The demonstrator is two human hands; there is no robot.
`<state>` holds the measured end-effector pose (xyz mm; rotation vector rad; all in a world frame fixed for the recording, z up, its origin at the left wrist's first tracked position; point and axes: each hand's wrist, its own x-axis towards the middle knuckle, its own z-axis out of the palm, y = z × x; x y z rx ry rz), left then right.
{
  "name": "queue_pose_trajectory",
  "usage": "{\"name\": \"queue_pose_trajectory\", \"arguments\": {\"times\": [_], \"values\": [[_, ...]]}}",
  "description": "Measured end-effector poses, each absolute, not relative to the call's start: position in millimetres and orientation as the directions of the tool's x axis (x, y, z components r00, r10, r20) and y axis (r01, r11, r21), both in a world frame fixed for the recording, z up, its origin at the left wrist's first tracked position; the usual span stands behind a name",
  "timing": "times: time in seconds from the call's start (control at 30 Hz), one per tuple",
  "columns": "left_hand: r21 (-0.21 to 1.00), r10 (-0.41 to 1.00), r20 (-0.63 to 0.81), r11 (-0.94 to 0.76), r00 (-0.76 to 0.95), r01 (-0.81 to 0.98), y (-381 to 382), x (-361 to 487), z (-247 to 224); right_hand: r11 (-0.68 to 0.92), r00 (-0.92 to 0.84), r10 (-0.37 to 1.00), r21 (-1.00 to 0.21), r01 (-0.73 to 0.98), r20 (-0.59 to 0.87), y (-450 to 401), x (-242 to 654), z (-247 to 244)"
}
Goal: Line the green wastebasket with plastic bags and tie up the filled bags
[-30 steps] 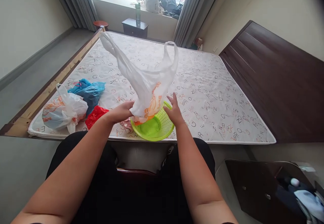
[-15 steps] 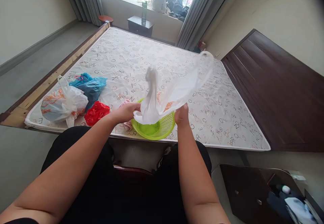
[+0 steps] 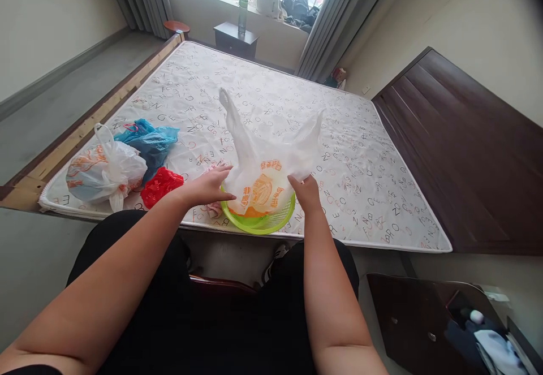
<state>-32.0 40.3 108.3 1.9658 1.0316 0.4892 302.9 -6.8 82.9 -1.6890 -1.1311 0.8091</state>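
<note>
A white plastic bag [image 3: 267, 180] with orange print is spread over a green basket [image 3: 261, 227] at the mattress's near edge, its two handles pointing away from me. At the bag's left side, my left hand [image 3: 211, 186] has its thumb and fingers apart, touching or very near the plastic. My right hand [image 3: 306, 191] pinches the bag's right edge. The bag hides most of the basket's inside. Pink cloth [image 3: 214, 209] shows partly behind my left hand.
On the left of the mattress [image 3: 360, 194] lie a filled white bag [image 3: 91, 174], a blue bag [image 3: 150, 143] and a red bag [image 3: 162, 186]. A dark headboard [image 3: 458, 154] stands right. A dark cabinet [image 3: 407, 318] is at lower right.
The white bag, bunched and raised before, now lies spread with its print facing me and both handles apart. My left hand has opened its fingers.
</note>
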Motion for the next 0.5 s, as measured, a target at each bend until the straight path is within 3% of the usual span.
{"name": "queue_pose_trajectory", "arguments": {"times": [0.13, 0.27, 0.37, 0.5], "values": [[0.791, 0.749, 0.006, -0.409, 0.663, 0.455, 41.6, -34.3, 111.7, -0.1, 0.387, 0.922, -0.956, 0.274, 0.015, -7.8, 298.5, 85.0], [0.771, 0.852, -0.001, -0.333, 0.524, 0.543, 37.4, -30.4, 120.1, 0.019, 0.353, 0.934, -0.995, 0.094, 0.051, -5.6, 294.3, 82.7], [0.692, 0.872, -0.066, -0.31, 0.485, 0.652, 35.8, -26.0, 119.0, 0.167, 0.443, 0.888, -0.984, -0.068, 0.121, -4.2, 293.7, 84.3], [0.62, 0.833, -0.013, -0.428, 0.554, 0.658, 35.4, -22.7, 108.4, 0.324, 0.521, 0.823, -0.94, -0.107, 0.225, -5.6, 296.7, 89.8]]}}
